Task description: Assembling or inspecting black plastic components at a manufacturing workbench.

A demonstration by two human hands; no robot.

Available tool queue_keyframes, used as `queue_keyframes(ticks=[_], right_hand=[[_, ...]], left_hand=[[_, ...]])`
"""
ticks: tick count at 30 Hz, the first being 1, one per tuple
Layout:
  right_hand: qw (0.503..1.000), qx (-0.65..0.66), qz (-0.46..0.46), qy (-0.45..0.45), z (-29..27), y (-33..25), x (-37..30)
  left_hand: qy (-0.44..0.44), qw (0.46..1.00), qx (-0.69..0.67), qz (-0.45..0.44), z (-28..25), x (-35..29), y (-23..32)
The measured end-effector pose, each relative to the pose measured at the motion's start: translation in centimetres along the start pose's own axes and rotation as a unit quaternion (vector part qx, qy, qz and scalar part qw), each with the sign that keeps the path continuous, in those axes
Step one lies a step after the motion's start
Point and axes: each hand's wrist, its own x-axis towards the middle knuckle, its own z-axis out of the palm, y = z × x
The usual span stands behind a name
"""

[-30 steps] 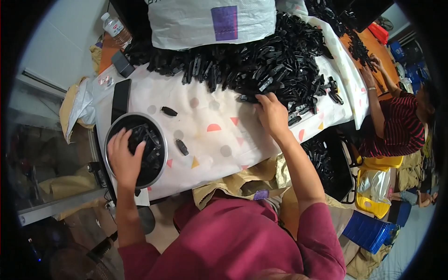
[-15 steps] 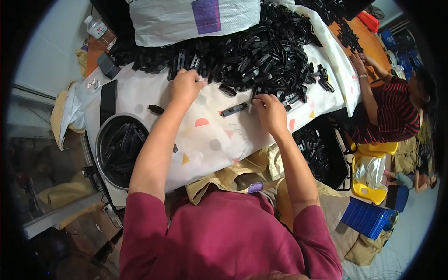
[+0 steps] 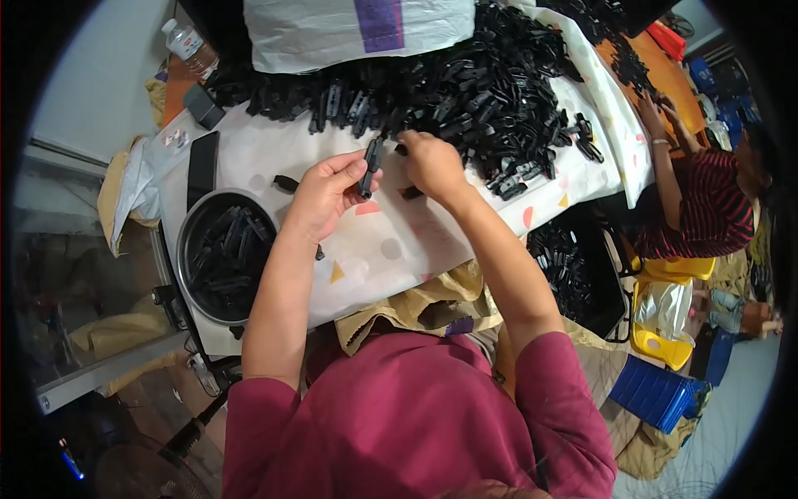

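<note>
My left hand (image 3: pixel 328 195) is raised over the near part of the table, thumb and fingers closed on a long, narrow black plastic piece (image 3: pixel 372 166) held nearly upright. To its right, my right hand (image 3: pixel 436 169) reaches to the near edge of a large pile of similar black pieces (image 3: pixel 465 100). Its fingers are curled in a pinch, and a dark bit of a piece shows at the fingertips, mostly hidden. Beneath that hand a loose black piece (image 3: pixel 411 193) lies on the patterned cloth (image 3: pixel 391 249). Another loose piece (image 3: pixel 285 183) rests beyond my left wrist.
A metal bowl (image 3: pixel 184 287) of black pieces stands at the left, near a phone (image 3: pixel 202 166) and a dark box (image 3: pixel 202 106). Behind the pile is a white sack (image 3: pixel 316 37). At right are a black crate (image 3: pixel 611 308) and a co-worker in a striped shirt (image 3: pixel 698 204).
My left hand has drawn back from the pile with a black piece in it. My right hand has moved left and away from me to the pile's near edge. The whole view has shifted slightly.
</note>
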Motion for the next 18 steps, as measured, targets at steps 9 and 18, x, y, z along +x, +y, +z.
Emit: queue_keyframes(ticks=[9,18], right_hand=[[0.768,0.638,0.034,0.031,-8.6,-3.6,-5.0],[0.735,0.667,-0.052,0.105,-9.7,-3.2,-6.8]], left_hand=[[-0.086,0.993,0.074,0.023,2.3,-2.8,2.3],[-0.134,0.982,0.099,0.091,4.0,-3.5,3.1]])
